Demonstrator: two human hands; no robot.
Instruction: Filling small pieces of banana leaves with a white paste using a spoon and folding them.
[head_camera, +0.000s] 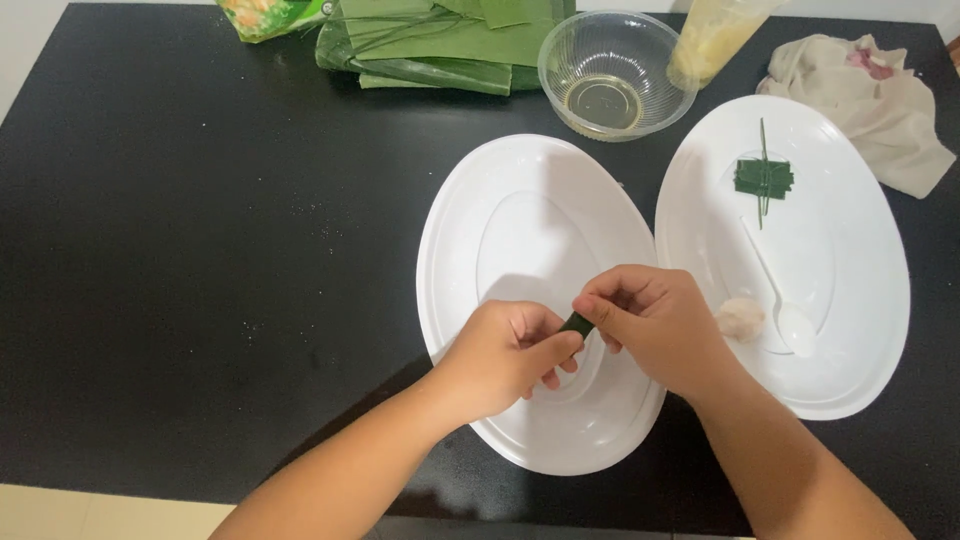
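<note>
Pinching a small green leaf piece (577, 323) between both hands here: my left hand (505, 357) and right hand (655, 325) each hold an end in a narrow grip, over the near white plate (470, 230). At 2 o'clock, another plate (860, 240) carries a folded leaf bundle (764, 178), spoon (785, 300) and a pale lump (740, 319).
</note>
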